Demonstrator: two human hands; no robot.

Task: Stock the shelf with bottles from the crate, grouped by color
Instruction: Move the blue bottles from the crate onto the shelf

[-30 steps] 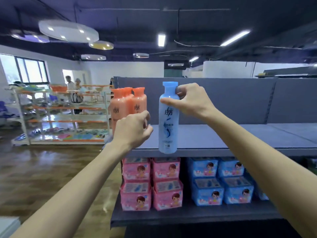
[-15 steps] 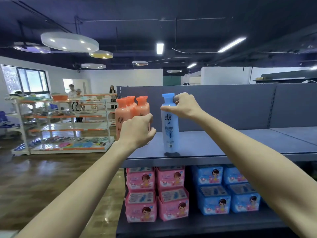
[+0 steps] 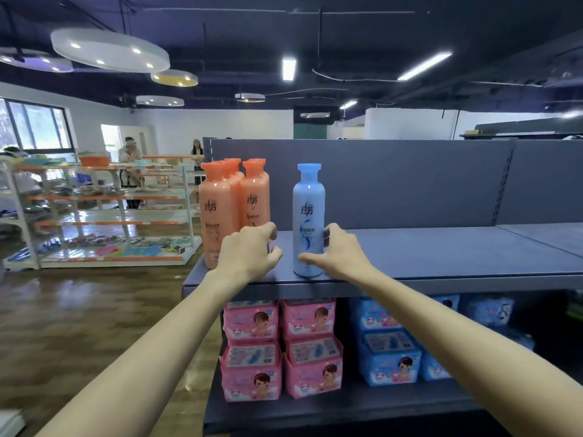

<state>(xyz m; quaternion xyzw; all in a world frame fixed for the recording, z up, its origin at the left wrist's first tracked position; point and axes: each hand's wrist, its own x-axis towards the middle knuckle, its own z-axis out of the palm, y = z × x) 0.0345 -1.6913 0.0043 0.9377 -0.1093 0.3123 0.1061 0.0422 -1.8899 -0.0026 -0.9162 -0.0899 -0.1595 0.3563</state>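
Grey metal formed the shelf [image 3: 441, 257] on which a blue bottle [image 3: 308, 222] stood upright, close to the front edge and well apart from the back panel [image 3: 394, 184]. At 9 o'clock from the blue bottle, a cluster of orange bottles [image 3: 235, 209] stood upright in rows at the left end of the shelf, with a clear gap between the two colour groups.

The right hand [image 3: 339, 253] lay at 4 o'clock of the blue bottle, its thumb crossing in front of the base and its fingertips [image 3: 328, 234] touching the right side of the lower body; the fingers were loosely curved around the bottle, and whether they squeezed it could not be told. The left hand [image 3: 249, 250] hovered at 8 o'clock of the blue bottle, in front of the nearest orange bottle, with its fingers curled inward. Whether it touched that orange bottle could not be told; it was apart from the blue one.

On the lower shelf [image 3: 347, 411], pink packs [image 3: 280, 348] were stacked at 6 o'clock from the bottles, with blue packs [image 3: 391, 351] just beside them at 3 o'clock. A white rack [image 3: 104, 216] with orange trim stood well apart at 9 o'clock, on a wooden floor [image 3: 79, 316].
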